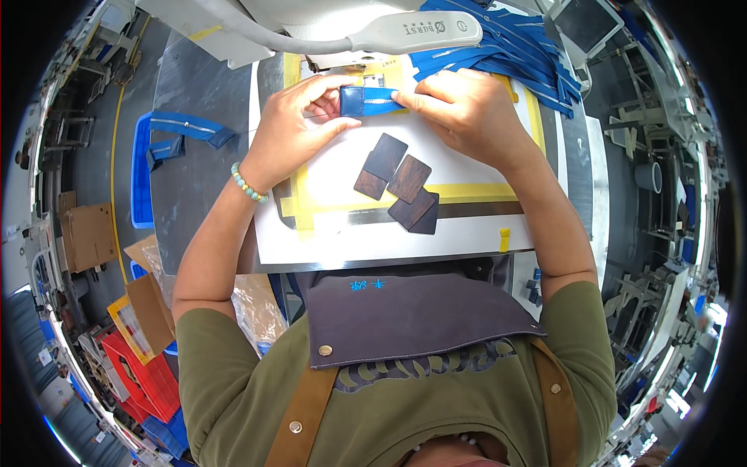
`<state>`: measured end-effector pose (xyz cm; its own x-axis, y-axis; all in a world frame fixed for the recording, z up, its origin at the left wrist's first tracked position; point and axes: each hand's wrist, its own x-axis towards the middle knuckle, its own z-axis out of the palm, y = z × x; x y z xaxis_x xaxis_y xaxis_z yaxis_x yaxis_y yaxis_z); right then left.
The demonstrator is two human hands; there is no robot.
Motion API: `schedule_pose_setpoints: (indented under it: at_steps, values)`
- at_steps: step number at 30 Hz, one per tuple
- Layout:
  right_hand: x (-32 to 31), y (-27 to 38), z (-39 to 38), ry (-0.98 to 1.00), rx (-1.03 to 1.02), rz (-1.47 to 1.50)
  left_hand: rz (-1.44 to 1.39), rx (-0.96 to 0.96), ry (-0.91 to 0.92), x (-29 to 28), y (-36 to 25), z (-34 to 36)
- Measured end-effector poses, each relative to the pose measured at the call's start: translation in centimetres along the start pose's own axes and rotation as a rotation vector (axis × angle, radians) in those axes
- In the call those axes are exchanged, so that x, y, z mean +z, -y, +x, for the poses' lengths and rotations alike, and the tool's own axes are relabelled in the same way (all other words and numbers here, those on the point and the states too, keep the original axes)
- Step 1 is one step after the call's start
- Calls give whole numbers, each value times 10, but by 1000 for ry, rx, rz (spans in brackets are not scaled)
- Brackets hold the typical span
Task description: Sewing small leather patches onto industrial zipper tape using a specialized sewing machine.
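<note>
A short blue zipper (381, 102) with pale teeth is stretched between my hands above the white work surface. On its left end sits a dark blue, leather-like rectangular tab (352, 101). My left hand (299, 124) grips the tab end between thumb and fingers. My right hand (471, 117) pinches the zipper's right end, its fingers curled and partly hiding it. Just below my hands, several dark brown rectangular pieces (409, 179) with rounded corners lie loosely overlapping on the white surface.
A lamp with a white head (420, 33) reaches over from a machine just beyond my hands. Many blue zippers (506, 50) are heaped at the back right. Left lie a tabbed zipper strip (191, 126) and a blue bin (142, 179). Yellow tape (467, 192) borders the surface.
</note>
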<state>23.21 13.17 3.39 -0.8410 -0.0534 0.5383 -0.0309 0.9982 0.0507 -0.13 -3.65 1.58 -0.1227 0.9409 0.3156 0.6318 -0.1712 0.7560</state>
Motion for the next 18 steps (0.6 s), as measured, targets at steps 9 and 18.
schedule_pose_setpoints:
  at_steps: [9,18]
  values:
    - [0,8,2,-26,455,593,39,79,126,-5,11,1]
    - [13,6,1,-24,458,526,-63,6,111,-5,12,1]
